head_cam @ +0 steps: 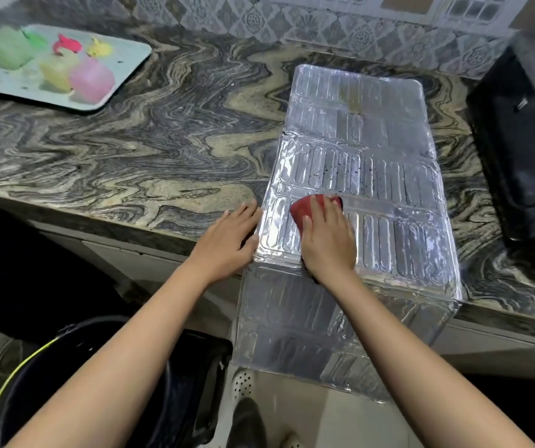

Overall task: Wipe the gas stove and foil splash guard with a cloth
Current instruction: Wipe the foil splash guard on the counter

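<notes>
A silver foil splash guard (388, 176) lies flat on the marbled counter, and its near panels hang over the counter's front edge. My right hand (327, 240) presses a red cloth (304, 206) flat onto the foil near its left side, fingers straight over the cloth. My left hand (227, 240) rests with straight fingers on the counter and touches the guard's left edge. Dark specks dot the middle panel of the foil. The black gas stove (524, 147) stands at the right edge of the view, partly cut off.
A pale tray (124, 69) with several coloured plastic containers sits at the back left of the counter (162, 140). A black bucket (104, 367) with a yellow-green cord stands on the floor below. A tiled wall runs behind.
</notes>
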### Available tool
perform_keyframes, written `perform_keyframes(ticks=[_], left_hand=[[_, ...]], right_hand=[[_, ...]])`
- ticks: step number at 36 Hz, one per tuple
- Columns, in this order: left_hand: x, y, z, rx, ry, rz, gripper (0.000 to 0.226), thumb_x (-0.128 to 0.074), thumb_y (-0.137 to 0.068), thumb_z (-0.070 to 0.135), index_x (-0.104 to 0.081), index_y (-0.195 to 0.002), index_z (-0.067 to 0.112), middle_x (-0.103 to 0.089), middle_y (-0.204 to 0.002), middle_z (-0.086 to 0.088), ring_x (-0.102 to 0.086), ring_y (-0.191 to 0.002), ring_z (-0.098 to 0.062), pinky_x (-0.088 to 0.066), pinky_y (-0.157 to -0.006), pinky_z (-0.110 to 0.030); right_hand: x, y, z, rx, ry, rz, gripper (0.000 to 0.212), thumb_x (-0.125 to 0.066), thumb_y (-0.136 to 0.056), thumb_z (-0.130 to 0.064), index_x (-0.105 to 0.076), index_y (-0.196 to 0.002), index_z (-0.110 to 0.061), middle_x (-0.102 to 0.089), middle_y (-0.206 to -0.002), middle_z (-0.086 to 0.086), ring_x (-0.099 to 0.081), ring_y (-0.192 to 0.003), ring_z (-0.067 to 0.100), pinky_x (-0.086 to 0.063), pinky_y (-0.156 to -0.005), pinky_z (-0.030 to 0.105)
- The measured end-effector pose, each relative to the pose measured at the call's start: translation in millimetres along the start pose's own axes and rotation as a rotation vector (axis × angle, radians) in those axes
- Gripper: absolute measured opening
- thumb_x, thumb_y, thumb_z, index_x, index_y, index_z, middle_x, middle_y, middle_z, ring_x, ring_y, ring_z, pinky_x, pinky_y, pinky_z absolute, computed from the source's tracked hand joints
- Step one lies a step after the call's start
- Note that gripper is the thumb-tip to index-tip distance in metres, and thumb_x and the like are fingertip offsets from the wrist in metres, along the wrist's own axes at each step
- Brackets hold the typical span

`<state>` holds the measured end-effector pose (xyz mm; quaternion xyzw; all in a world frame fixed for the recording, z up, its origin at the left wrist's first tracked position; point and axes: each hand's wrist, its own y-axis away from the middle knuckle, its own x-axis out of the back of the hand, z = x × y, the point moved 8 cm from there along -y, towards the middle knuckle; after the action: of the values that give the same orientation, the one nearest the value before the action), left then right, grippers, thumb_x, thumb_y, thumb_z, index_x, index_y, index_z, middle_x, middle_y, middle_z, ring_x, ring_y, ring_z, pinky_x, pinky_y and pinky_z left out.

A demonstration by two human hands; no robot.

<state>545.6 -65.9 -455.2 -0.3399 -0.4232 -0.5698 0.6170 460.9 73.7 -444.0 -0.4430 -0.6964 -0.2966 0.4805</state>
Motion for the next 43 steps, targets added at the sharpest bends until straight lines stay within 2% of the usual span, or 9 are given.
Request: perform_keyframes(ticks=[12, 19, 23, 26, 28, 30, 33, 36, 43], left_hand=[[-3.2, 2.8, 4.5, 0.016, -0.108, 0.058, 0.060, -0.013, -0.091, 0.036, -0.012, -0.148, 0.017, -0.005, -0.158, 0.001, -0.002, -0.145, -0.010, 0.003, -0.116, -0.026], [-3.0, 4.6, 5.0, 0.051, -0.086, 0.066, 0.061, -0.017, -0.090, 0.037, -0.014, -0.148, 0.021, -0.004, -0.158, 0.005, -0.003, -0.145, -0.010, -0.002, -0.117, -0.029], [7.5, 4.3, 9.4, 0.053, -0.065, 0.112, 0.061, -0.023, -0.086, 0.036, -0.028, -0.145, 0.019, -0.019, -0.156, 0.003, -0.016, -0.144, -0.013, -0.014, -0.115, -0.031], [15.5, -2.2, 15.1, 0.068, -0.130, 0.119, 0.056, -0.032, -0.080, 0.036, -0.044, -0.132, 0.018, -0.040, -0.145, 0.000, -0.038, -0.129, -0.020, -0.032, -0.099, -0.035], [21.7, -14.0, 18.6, 0.097, -0.177, 0.128, 0.045, -0.038, -0.078, 0.036, -0.049, -0.116, 0.014, -0.049, -0.124, -0.004, -0.044, -0.107, -0.023, -0.032, -0.080, -0.034], [27.5, -30.7, 19.9, 0.150, -0.190, 0.130, 0.037, -0.043, -0.082, 0.036, -0.048, -0.110, 0.012, -0.047, -0.113, -0.006, -0.043, -0.098, -0.022, -0.031, -0.076, -0.033], [25.2, -59.7, 21.4, 0.147, -0.186, 0.111, 0.051, -0.038, -0.090, 0.041, -0.038, -0.132, 0.012, -0.041, -0.133, -0.008, -0.039, -0.118, -0.024, -0.034, -0.092, -0.037], [9.2, -81.8, 22.8, 0.098, -0.152, 0.033, 0.061, -0.026, -0.096, 0.043, -0.011, -0.149, 0.017, -0.009, -0.158, -0.004, -0.007, -0.145, -0.020, -0.011, -0.116, -0.041], [-3.9, -89.6, 17.9, 0.082, -0.157, 0.035, 0.067, -0.005, -0.089, 0.052, 0.004, -0.149, 0.022, 0.010, -0.157, 0.004, 0.011, -0.144, -0.012, 0.003, -0.118, -0.038]], right_hand=[[-16.8, -33.0, -51.0, 0.143, -0.021, -0.030, 0.049, -0.026, -0.100, -0.029, -0.024, -0.146, -0.015, -0.021, -0.156, 0.006, -0.016, -0.144, 0.023, -0.012, -0.117, 0.037], [1.6, -57.4, -15.2, 0.046, 0.012, -0.011, 0.048, -0.023, -0.100, -0.032, -0.026, -0.145, -0.014, -0.023, -0.155, 0.005, -0.019, -0.143, 0.022, -0.013, -0.116, 0.040], [18.7, -56.4, 23.4, -0.051, 0.027, 0.019, 0.048, -0.024, -0.100, -0.032, -0.026, -0.146, -0.015, -0.023, -0.155, 0.004, -0.020, -0.143, 0.023, -0.015, -0.115, 0.042], [32.6, -51.9, 54.7, -0.129, 0.026, 0.057, 0.048, -0.024, -0.100, -0.031, -0.026, -0.145, -0.015, -0.023, -0.155, 0.005, -0.022, -0.142, 0.024, -0.018, -0.114, 0.044], [38.2, -49.2, 71.5, -0.160, 0.025, 0.058, 0.048, -0.024, -0.101, -0.031, -0.026, -0.146, -0.015, -0.022, -0.155, 0.004, -0.020, -0.143, 0.023, -0.018, -0.114, 0.044], [39.9, -47.4, 80.3, -0.158, 0.008, 0.040, 0.048, -0.024, -0.101, -0.032, -0.025, -0.146, -0.016, -0.020, -0.156, 0.003, -0.018, -0.143, 0.022, -0.017, -0.115, 0.043], [39.3, -47.6, 82.1, -0.140, 0.007, 0.004, 0.049, -0.023, -0.101, -0.033, -0.023, -0.147, -0.017, -0.017, -0.157, 0.002, -0.016, -0.144, 0.021, -0.013, -0.116, 0.039], [41.0, -46.3, 81.5, -0.109, 0.012, -0.014, 0.049, -0.022, -0.101, -0.034, -0.022, -0.147, -0.018, -0.015, -0.157, 0.000, -0.015, -0.144, 0.020, -0.013, -0.116, 0.038], [59.7, -42.6, 131.2, -0.181, 0.025, 0.052, 0.047, -0.026, -0.101, -0.031, -0.028, -0.145, -0.017, -0.023, -0.155, 0.001, -0.023, -0.142, 0.021, -0.019, -0.114, 0.040]])
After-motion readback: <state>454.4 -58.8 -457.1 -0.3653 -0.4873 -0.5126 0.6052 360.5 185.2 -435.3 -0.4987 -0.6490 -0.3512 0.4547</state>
